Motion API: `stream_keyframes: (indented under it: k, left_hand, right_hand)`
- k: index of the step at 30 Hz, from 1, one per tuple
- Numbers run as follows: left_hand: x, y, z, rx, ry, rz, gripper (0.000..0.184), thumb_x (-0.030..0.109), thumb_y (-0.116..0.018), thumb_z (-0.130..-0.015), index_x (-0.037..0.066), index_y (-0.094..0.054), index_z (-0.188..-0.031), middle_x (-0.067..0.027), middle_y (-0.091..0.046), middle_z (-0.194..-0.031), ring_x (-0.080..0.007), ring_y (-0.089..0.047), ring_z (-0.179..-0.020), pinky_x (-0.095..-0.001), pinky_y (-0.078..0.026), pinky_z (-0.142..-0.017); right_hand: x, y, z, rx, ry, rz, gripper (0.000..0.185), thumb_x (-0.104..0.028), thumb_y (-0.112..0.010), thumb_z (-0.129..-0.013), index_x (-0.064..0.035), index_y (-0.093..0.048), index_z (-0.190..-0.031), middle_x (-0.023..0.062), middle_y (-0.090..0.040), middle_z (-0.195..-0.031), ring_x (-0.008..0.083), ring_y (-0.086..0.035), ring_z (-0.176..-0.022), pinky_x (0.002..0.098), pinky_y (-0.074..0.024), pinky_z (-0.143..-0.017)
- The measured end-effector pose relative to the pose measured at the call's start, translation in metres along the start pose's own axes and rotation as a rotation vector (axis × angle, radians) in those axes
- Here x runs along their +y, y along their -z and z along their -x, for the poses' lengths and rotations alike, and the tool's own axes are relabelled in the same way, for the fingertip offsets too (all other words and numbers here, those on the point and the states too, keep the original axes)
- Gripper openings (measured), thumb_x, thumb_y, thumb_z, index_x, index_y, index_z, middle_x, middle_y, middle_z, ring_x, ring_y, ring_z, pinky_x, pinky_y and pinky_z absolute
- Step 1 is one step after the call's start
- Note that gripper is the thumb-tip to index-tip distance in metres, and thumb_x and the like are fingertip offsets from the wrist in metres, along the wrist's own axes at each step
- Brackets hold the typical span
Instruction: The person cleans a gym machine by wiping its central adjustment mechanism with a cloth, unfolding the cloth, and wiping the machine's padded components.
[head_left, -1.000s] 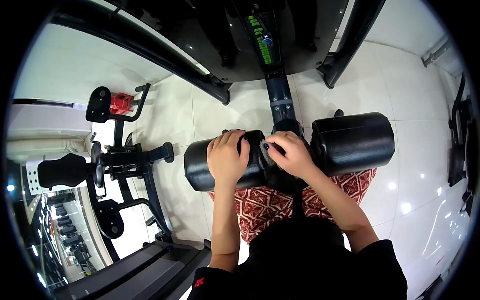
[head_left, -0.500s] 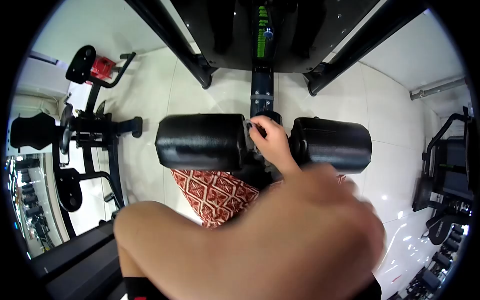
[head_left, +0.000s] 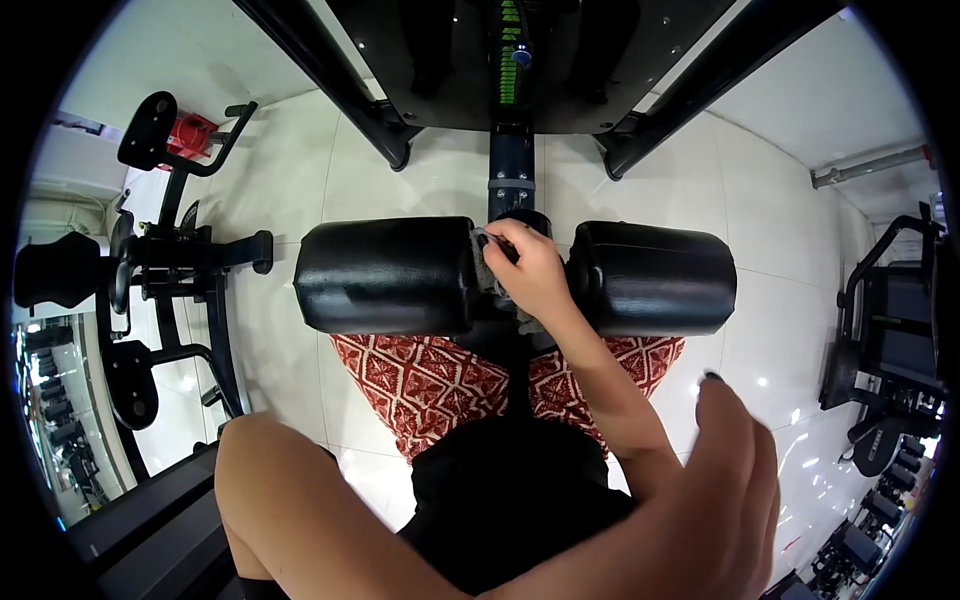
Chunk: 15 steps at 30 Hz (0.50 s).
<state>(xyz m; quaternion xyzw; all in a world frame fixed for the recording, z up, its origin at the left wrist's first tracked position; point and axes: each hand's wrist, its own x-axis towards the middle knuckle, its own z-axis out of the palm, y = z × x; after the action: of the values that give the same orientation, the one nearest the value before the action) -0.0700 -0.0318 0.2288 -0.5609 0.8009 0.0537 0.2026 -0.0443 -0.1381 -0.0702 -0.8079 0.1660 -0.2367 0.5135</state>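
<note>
My right hand (head_left: 530, 275) is closed on a grey cloth (head_left: 481, 262) in the gap between two black padded rollers, beside the inner end of the left roller (head_left: 388, 277). The right roller (head_left: 655, 280) lies just past my wrist. Across the lower part of the view my left arm is bent, and my left hand (head_left: 740, 465) is raised at the lower right, close to the camera and slightly blurred. Its fingers look apart, with nothing seen in them. Both rollers lie over my legs in red patterned trousers (head_left: 425, 385).
Ahead stands a dark machine panel (head_left: 440, 90) with a green-marked strip and a post (head_left: 512, 165) down to the rollers. A black exercise machine (head_left: 185, 265) is on the left; more equipment (head_left: 900, 320) stands at the right.
My left hand has left the left roller and swung across my body to the lower right. My right hand stays between the rollers with the cloth. The view has shifted.
</note>
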Motion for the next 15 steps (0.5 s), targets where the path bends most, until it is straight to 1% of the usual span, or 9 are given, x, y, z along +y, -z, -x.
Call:
stream_keyframes:
  k: [1,2,4,8,9,10,11,13,15]
  left_hand:
    - [0.005,-0.008,-0.002,-0.001,0.013,-0.052,0.052,0.033,-0.085,-0.042,0.005,-0.060,-0.078,0.0063,-0.050,-0.081,-0.0124,-0.044,-0.085,-0.0283,-0.038,-0.078]
    - [0.008,-0.022,-0.003,0.231,0.067,-0.029,0.051,0.022,-0.080,-0.053,0.006,-0.059,-0.096,0.0026,-0.055,-0.088,-0.0148,-0.047,-0.091,-0.0327,-0.040,-0.081]
    - [0.003,-0.042,-0.004,0.462,0.119,-0.014,0.054,0.010,-0.075,-0.064,0.007,-0.058,-0.115,-0.0011,-0.059,-0.094,-0.0171,-0.049,-0.097,-0.0371,-0.042,-0.085]
    - [-0.035,-0.086,-0.014,0.590,0.301,0.340,0.024,0.015,-0.069,-0.061,0.006,-0.061,-0.082,-0.0064,-0.061,-0.083,-0.0241,-0.061,-0.080,-0.0357,-0.051,-0.073]
    - [-0.048,-0.110,-0.017,0.671,0.361,0.355,0.019,0.015,-0.068,-0.061,0.007,-0.062,-0.077,-0.0068,-0.062,-0.082,-0.0256,-0.063,-0.078,-0.0363,-0.053,-0.071]
    - [-0.065,-0.136,-0.015,0.667,0.432,0.275,0.020,0.013,-0.068,-0.065,0.007,-0.063,-0.083,-0.0071,-0.065,-0.088,-0.0264,-0.064,-0.081,-0.0374,-0.052,-0.073]
    - [-0.077,-0.161,-0.011,0.655,0.593,0.279,0.020,0.013,-0.066,-0.067,0.005,-0.066,-0.085,-0.0087,-0.065,-0.085,-0.0257,-0.063,-0.081,-0.0366,-0.050,-0.074]
    - [-0.087,-0.207,0.001,0.533,0.832,0.285,0.032,0.014,-0.068,-0.076,0.007,-0.065,-0.108,-0.0068,-0.066,-0.108,-0.0275,-0.060,-0.103,-0.0390,-0.047,-0.087]
    - [-0.082,-0.235,0.004,0.528,0.916,0.332,0.036,0.019,-0.067,-0.081,0.006,-0.063,-0.114,-0.0098,-0.065,-0.114,-0.0300,-0.058,-0.108,-0.0418,-0.044,-0.093]
  right_hand:
    - [-0.003,0.000,0.000,0.008,0.000,-0.016,0.018,-0.009,-0.062,-0.083,-0.0009,-0.063,-0.099,0.0126,-0.066,-0.088,0.0256,-0.063,-0.080,0.0333,-0.0493,-0.073]
    - [-0.004,-0.001,0.000,0.017,0.005,-0.036,0.018,-0.010,-0.062,-0.081,-0.0025,-0.064,-0.097,0.0137,-0.067,-0.088,0.0328,-0.063,-0.083,0.0381,-0.0498,-0.075]
    - [-0.002,0.000,-0.002,0.020,0.011,-0.033,0.018,-0.010,-0.062,-0.081,-0.0025,-0.064,-0.097,0.0136,-0.067,-0.089,0.0330,-0.063,-0.083,0.0381,-0.0497,-0.076]
    - [-0.004,-0.002,0.001,-0.001,-0.091,-0.103,0.018,-0.010,-0.062,-0.081,-0.0019,-0.063,-0.097,0.0137,-0.066,-0.090,0.0339,-0.063,-0.085,0.0385,-0.0494,-0.077]
    - [0.007,-0.004,0.001,-0.002,0.094,-0.001,0.017,-0.009,-0.062,-0.081,-0.0022,-0.063,-0.097,0.0136,-0.066,-0.090,0.0344,-0.063,-0.085,0.0386,-0.0494,-0.076]
    - [0.019,-0.006,0.002,0.006,0.274,0.107,0.017,-0.009,-0.062,-0.080,-0.0024,-0.063,-0.096,0.0135,-0.066,-0.090,0.0348,-0.063,-0.084,0.0387,-0.0494,-0.076]
    - [0.005,-0.004,0.002,0.037,0.121,-0.020,0.016,-0.008,-0.063,-0.079,-0.0035,-0.063,-0.094,0.0131,-0.067,-0.089,0.0350,-0.063,-0.083,0.0391,-0.0496,-0.075]
    - [-0.004,-0.002,0.004,0.064,0.110,0.025,0.016,-0.009,-0.063,-0.079,-0.0036,-0.063,-0.094,0.0127,-0.066,-0.089,0.0331,-0.063,-0.083,0.0386,-0.0493,-0.076]
    - [-0.006,-0.002,0.005,0.074,0.102,0.051,0.015,-0.009,-0.063,-0.080,-0.0034,-0.063,-0.094,0.0122,-0.065,-0.088,0.0326,-0.062,-0.082,0.0387,-0.0486,-0.076]
